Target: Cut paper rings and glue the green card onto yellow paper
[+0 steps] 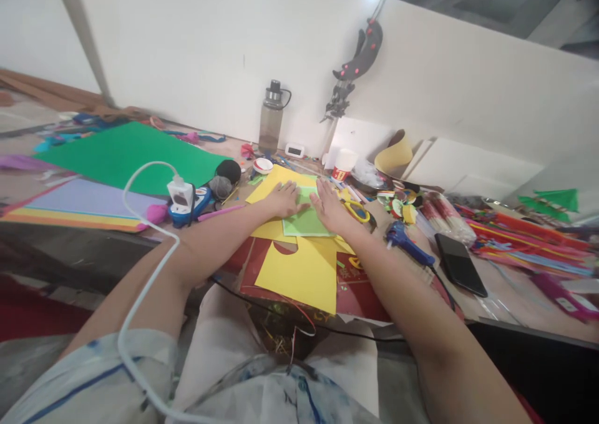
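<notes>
A light green sheet (304, 223) with pale edges lies on yellow sheets in front of me. My left hand (284, 199) rests flat on its upper left part, fingers stretched out. From the right, my right hand (329, 207) lies flat on the same sheet, its fingers pointing away from me. Nearer my lap, a yellow sheet (304, 274) with a rounded notch cut from its upper edge lies over a red box surface (360, 290). Yellow-handled scissors (356, 211) sit just right of my right hand.
A blue glue gun (409, 244) and a black phone (461, 265) lie to the right. A bottle (272, 119) stands against the wall. Leftward are a large green sheet (135, 155), a stack of coloured sheets (88, 202) and a white charger (181, 197), whose cable crosses my left arm.
</notes>
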`<state>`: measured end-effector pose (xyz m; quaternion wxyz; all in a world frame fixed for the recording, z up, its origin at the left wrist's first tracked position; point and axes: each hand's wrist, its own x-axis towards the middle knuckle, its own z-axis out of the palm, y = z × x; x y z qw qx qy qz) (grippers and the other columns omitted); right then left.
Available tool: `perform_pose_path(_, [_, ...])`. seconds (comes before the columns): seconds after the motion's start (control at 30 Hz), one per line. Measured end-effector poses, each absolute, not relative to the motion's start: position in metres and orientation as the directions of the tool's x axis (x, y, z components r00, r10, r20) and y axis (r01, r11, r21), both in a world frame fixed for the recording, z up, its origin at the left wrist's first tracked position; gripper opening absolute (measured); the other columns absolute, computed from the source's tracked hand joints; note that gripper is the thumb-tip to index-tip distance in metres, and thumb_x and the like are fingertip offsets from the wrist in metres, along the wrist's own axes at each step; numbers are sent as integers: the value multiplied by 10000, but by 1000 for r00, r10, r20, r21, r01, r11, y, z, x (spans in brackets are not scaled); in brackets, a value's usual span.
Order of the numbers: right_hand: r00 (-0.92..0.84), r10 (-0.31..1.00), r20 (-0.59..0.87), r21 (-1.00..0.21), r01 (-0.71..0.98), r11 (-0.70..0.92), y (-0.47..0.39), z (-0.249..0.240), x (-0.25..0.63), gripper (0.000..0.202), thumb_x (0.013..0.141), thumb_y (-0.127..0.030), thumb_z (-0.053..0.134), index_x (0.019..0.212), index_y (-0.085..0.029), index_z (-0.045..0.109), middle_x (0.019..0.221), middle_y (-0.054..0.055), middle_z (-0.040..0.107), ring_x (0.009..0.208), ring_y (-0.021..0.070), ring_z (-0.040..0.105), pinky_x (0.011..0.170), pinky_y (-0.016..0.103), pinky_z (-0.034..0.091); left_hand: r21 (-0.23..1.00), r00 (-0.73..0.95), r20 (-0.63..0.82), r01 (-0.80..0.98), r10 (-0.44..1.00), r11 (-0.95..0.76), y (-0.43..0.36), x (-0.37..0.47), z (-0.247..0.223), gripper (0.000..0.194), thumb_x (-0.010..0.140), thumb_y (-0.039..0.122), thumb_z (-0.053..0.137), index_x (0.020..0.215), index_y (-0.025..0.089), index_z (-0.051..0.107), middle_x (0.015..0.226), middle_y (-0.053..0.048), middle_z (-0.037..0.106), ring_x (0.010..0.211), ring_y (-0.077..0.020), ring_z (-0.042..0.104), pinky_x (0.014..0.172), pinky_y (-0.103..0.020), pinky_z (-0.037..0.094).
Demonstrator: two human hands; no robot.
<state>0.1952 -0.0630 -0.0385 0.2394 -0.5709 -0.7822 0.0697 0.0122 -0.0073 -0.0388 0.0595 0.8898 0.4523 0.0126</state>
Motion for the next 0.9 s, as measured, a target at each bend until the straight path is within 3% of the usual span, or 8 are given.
perform_pose_path(0.17, [-203,924,324,-444,830,338,-72,-30,210,1059,967,-806,45,1673,-40,231,1741,208,185,1634,319,95,1314,541,151,159,569,8,811,822,-563,-3,13,-40,822,1030,587,336,1622,18,319,1723,-222,254,1634,-334,175,1316,-529,144])
perform_pose_path(0.3, [-290,914,284,-407,827,389,-84,-29,206,984,1000,-769,96,1673,-69,257,1748,191,172,1637,307,79,1316,538,122,335,422,248,807,872,-486,9,6,-35,623,1071,424,294,1534,48,471,1598,-194,499,1508,-250,451,1267,-371,302])
perform_pose_path(0.37, [-400,901,168,-337,836,434,-89,-33,200,963,1011,-757,164,1654,-54,303,1740,206,184,1632,334,97,1310,550,130,318,334,335,841,881,-439,15,1,-32,549,1025,398,440,1425,49,579,1479,-212,601,1434,-279,528,1233,-371,350])
perform_pose_path(0.5, [-503,863,-53,-269,839,473,-92,-42,192,939,1018,-726,262,1658,-39,284,1736,215,182,1622,357,141,1299,519,197,320,226,227,901,947,-292,19,-9,-27,511,907,422,651,1315,115,629,1256,-224,725,1228,-342,676,1063,-410,493])
perform_pose_path(0.57, [-504,862,-50,-266,839,475,-91,-44,192,922,1023,-704,296,1664,-42,268,1739,210,168,1621,356,146,1299,510,206,347,194,166,906,967,-241,19,-12,-25,527,850,431,726,1266,121,641,1208,-235,743,1194,-368,694,1019,-407,505])
perform_pose_path(0.73, [-489,872,3,-271,839,471,-87,-41,192,830,1035,-622,386,1633,-47,351,1713,218,260,1599,369,238,1284,529,247,454,119,191,869,974,-195,18,-17,-18,611,704,365,865,1221,128,641,1179,-208,748,1196,-373,688,1011,-366,495])
perform_pose_path(0.83, [-489,866,103,-287,820,496,-87,-38,189,777,1046,-559,398,1638,-59,346,1716,210,256,1613,351,198,1299,545,193,547,76,187,820,979,-168,21,-18,-18,570,699,305,869,1188,118,643,1026,-168,767,1149,-360,703,1017,-373,491])
perform_pose_path(0.9, [-542,835,95,-309,781,543,-89,-37,186,751,1048,-527,399,1658,-97,319,1733,176,214,1626,334,143,1305,561,157,656,50,161,740,986,-145,23,-18,-20,534,720,275,856,1179,118,634,873,-120,758,1022,-330,735,959,-379,516])
